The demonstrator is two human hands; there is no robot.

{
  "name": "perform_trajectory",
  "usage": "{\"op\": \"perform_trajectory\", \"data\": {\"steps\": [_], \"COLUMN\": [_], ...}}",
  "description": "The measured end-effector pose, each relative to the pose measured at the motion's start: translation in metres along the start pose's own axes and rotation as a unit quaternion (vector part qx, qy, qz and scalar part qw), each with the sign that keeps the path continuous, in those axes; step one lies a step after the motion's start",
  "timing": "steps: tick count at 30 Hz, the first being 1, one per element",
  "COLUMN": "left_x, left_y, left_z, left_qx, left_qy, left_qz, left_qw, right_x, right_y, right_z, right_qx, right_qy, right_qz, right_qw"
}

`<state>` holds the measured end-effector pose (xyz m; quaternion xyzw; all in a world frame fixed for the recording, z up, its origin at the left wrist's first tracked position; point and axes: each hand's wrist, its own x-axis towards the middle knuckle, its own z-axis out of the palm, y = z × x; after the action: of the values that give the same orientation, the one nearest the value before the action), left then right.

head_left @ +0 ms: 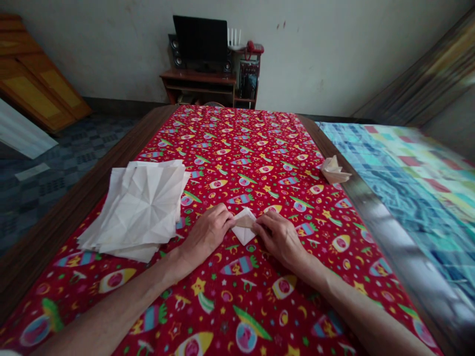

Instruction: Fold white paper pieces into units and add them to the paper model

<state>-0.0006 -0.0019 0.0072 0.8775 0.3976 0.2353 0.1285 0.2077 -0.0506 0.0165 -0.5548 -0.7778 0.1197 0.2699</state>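
A small folded piece of white paper (245,232) lies on the red patterned cloth (237,301) between my hands, a kite-like shape with its point toward me. At its left corner, my left hand (212,227) pinches the edge between thumb and fingers. My right hand (280,235) grips the opposite corner the same way. To the left of my left hand is a stack of creased white paper sheets (148,202), the top one marked with radiating fold lines. A folded paper piece (334,170) with raised points rests near the cloth's right edge.
The cloth covers a table with dark wooden edges (393,232). Along its right side is a bed (401,188) with a checked cover. Beyond the far end stands a desk (200,76) with a monitor (201,44) and a red telephone (255,47). A wooden cabinet (37,74) is at left.
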Motion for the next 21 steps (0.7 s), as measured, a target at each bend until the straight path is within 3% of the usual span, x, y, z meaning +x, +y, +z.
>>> {"op": "perform_trajectory", "data": {"steps": [5,10,15,21], "left_x": [0.002,0.005,0.008,0.008], "left_y": [0.005,0.009,0.012,0.012], "left_z": [-0.001,-0.002,-0.005,-0.007], "left_qx": [0.134,0.197,0.221,0.181], "left_qy": [-0.006,-0.015,-0.021,-0.007], "left_qz": [-0.017,-0.013,-0.019,-0.032], "left_qw": [0.991,0.980,0.975,0.983], "right_x": [0.003,0.006,0.008,0.012], "right_y": [-0.003,-0.005,-0.006,-0.008], "right_z": [-0.001,-0.002,-0.004,-0.007], "right_qx": [-0.084,-0.153,-0.177,-0.174], "right_qy": [0.002,-0.014,-0.020,-0.057], "right_qz": [0.011,0.009,0.006,0.038], "right_qw": [0.996,0.988,0.984,0.982]}}
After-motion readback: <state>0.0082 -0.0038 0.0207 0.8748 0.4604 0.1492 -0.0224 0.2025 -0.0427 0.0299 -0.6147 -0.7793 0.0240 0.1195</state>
